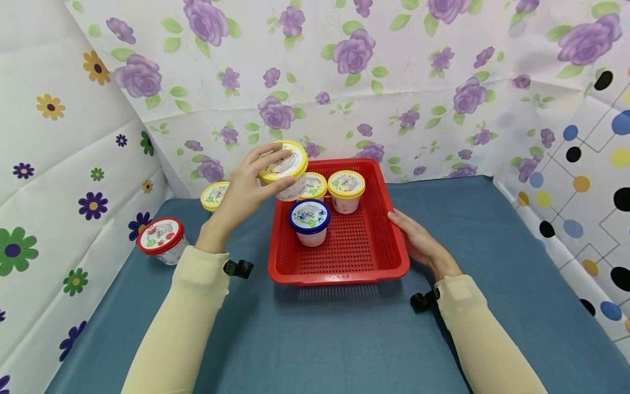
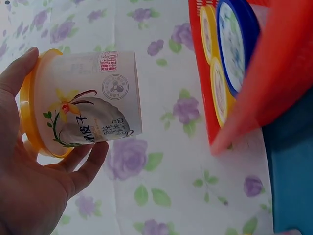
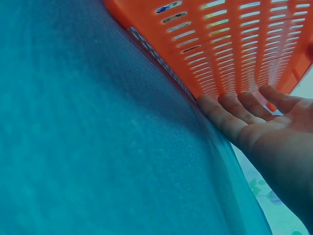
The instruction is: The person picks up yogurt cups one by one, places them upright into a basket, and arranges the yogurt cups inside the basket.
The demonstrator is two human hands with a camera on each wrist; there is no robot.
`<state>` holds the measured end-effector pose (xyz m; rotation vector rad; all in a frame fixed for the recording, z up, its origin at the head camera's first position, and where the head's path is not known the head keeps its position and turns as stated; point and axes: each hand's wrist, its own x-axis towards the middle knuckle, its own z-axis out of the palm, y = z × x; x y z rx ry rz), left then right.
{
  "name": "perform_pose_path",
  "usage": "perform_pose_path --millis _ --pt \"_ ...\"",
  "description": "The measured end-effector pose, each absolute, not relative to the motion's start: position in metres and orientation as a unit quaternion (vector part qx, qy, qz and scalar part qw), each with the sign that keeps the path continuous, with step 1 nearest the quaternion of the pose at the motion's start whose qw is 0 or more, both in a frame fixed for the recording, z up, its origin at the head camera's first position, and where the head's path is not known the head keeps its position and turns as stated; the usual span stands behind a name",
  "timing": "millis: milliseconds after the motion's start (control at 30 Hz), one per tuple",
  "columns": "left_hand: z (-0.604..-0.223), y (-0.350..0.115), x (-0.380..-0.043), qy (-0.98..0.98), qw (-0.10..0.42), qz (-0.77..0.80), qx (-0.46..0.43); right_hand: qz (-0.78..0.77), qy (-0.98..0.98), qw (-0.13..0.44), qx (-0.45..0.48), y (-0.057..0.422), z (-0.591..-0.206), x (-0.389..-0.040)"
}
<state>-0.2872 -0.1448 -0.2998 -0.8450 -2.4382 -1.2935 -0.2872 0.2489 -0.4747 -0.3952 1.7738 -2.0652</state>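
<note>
Over the left back part of the red basket (image 1: 374, 262), my left hand (image 1: 246, 186) grips a yellow-lidded ice cream tub (image 2: 98, 98) by its lid, upright and raised. Its white side, with a vanilla flower printed on it, shows in the left wrist view. Inside the basket stand a blue-lidded tub (image 1: 311, 219) and two yellow-lidded tubs, one at the back (image 1: 346, 189) and one partly hidden behind the held tub (image 1: 315, 185). My right hand (image 1: 418, 241) rests against the basket's right side, its fingers (image 3: 230, 115) laid along the slotted outer wall.
A red-lidded tub (image 1: 164, 238) stands at the left on the blue tablecloth (image 1: 334, 345). Behind my left hand, another yellow-lidded tub (image 1: 213, 195) is partly covered. A floral curtain (image 1: 315, 71) rises right behind the basket, with patterned cloths at both sides.
</note>
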Motion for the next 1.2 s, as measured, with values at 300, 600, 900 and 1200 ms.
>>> perform_pose_path --millis 300,600,900,1200 --pt "-0.296 -0.113 -0.298 -0.828 0.096 -0.437 -0.338 -0.735 0.633 0.194 -0.149 0.25 -0.473 -0.286" --pt "-0.299 -0.084 -0.309 -0.819 0.053 -0.445 -0.359 -0.736 0.63 0.193 -0.155 0.252 -0.475 -0.286" --pt "-0.319 -0.063 -0.315 -0.812 -0.014 -0.469 -0.347 -0.735 0.632 0.192 -0.152 0.25 -0.476 -0.287" --pt "-0.336 -0.051 -0.322 -0.816 -0.041 -0.446 -0.366 -0.734 0.638 0.189 -0.139 0.249 -0.476 -0.287"
